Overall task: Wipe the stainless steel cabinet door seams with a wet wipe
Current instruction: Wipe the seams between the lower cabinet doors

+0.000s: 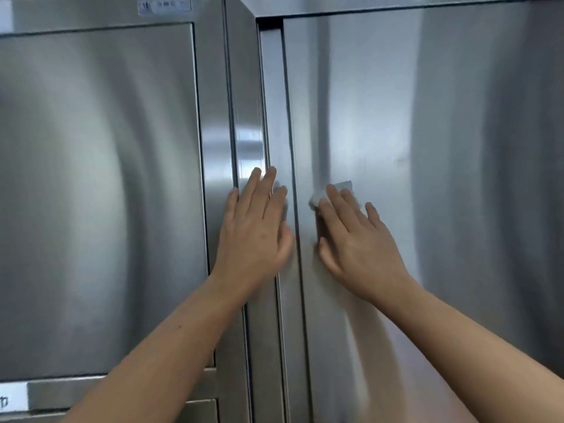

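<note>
- The landmark is the vertical seam (pixel 289 117), the dark line running down the left edge of the right cabinet door (pixel 381 102).
- The wet wipe (pixel 343 186) lies flat against the right cabinet door, just right of the seam. Its white corners show above and to the left of the fingertips that cover it.
- The right hand (pixel 357 239) presses the wipe to the steel with its fingers straight and slightly fanned, pointing up and a little toward the seam. The thumb lies along the side of the hand nearest the seam.
- The left hand (pixel 256 227) lies just left of the seam, palm flat and fingers spread, pointing upward. It holds nothing and rests on the narrow steel strip (pixel 274 102) and the angled corner panel (pixel 244 87) beside it.
- Both forearms are bare and reach up from the lower edge of the view, one on each side of the seam.
- Well left of the seam is the left cabinet door (pixel 91 178), with a small blurred label (pixel 164 6) above it.
- Another white label (pixel 9 398) sits at the lower left corner, below that door.
</note>
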`<action>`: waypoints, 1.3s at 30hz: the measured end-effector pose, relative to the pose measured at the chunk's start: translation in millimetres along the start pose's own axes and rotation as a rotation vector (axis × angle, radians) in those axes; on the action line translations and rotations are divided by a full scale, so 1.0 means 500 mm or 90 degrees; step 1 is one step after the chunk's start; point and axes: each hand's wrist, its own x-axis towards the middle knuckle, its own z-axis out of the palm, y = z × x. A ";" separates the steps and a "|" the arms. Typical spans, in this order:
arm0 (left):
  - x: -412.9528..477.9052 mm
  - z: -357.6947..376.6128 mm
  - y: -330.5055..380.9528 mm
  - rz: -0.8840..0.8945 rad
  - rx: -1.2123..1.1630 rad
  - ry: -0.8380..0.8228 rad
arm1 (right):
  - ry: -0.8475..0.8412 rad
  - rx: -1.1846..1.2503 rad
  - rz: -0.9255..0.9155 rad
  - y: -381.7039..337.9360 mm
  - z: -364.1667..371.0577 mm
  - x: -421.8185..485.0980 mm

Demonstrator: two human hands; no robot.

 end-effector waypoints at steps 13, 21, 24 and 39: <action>0.125 0.019 -0.093 -0.010 0.101 -0.047 | -0.061 -0.042 -0.063 0.016 0.036 0.153; 0.200 0.033 -0.128 0.009 0.091 -0.002 | 0.020 -0.016 -0.039 0.037 0.016 0.329; 0.210 0.041 -0.139 0.003 0.108 0.012 | 0.046 -0.015 -0.033 0.042 0.001 0.387; 0.203 0.046 -0.144 0.016 0.110 0.041 | 0.086 -0.072 0.014 0.036 -0.008 0.479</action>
